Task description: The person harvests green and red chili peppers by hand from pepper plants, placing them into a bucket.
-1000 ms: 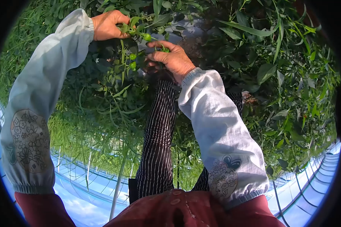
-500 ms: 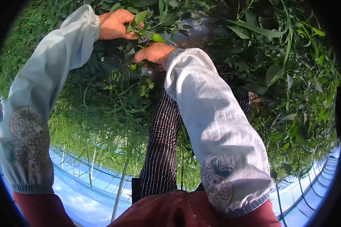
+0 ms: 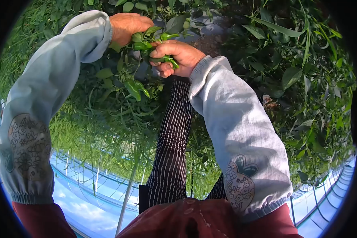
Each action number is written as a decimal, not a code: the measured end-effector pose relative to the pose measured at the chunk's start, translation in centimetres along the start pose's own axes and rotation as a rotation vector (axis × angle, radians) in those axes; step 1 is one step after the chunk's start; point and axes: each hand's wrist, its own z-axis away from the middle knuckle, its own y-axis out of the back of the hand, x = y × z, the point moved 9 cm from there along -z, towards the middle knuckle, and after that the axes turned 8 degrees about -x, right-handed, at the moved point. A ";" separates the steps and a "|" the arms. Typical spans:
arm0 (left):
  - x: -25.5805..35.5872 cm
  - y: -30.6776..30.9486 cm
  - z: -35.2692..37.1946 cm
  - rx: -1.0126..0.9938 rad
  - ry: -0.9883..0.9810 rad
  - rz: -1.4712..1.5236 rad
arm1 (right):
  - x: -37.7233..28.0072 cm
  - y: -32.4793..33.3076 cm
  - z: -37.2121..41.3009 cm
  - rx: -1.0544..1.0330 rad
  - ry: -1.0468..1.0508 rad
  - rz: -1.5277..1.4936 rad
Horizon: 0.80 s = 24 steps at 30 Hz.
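Green peppers are wrapped in the curled fingers of my right hand (image 3: pixel 178 57), their ends sticking out below the thumb; one green pepper (image 3: pixel 168 60) shows best. Just to the left, my left hand (image 3: pixel 127 27) reaches into the leafy pepper plant (image 3: pixel 138 37), with its fingertips partly hidden behind leaves. Another pepper (image 3: pixel 142 46) lies between the two hands, and a small one (image 3: pixel 169 36) shows above my right hand. Lower on the plant, more green peppers (image 3: pixel 133 89) hang below my left hand.
Dense foliage (image 3: pixel 289 79) fills the right side, with long grass (image 3: pixel 79 131) at the left. My striped trouser leg (image 3: pixel 170 139) is below my hands. Pale ground sheeting (image 3: pixel 208 27) shows between the plants. A thin metal pole (image 3: pixel 126 202) stands near the bottom.
My right hand has moved a little right and now shows peppers in its closed fingers. My left hand has shifted slightly right. Peppers hanging lower down have come into view.
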 end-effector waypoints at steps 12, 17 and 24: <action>-1.3 -0.7 -0.3 -0.130 0.328 0.339 | -3.8 1.3 8.2 0.599 0.251 0.338; -2.1 -2.4 -1.2 -0.176 0.316 0.376 | -5.5 -0.8 8.3 0.787 0.493 0.834; -0.6 -1.9 -2.1 -0.133 0.250 0.208 | -8.0 -4.7 7.9 1.100 0.445 1.500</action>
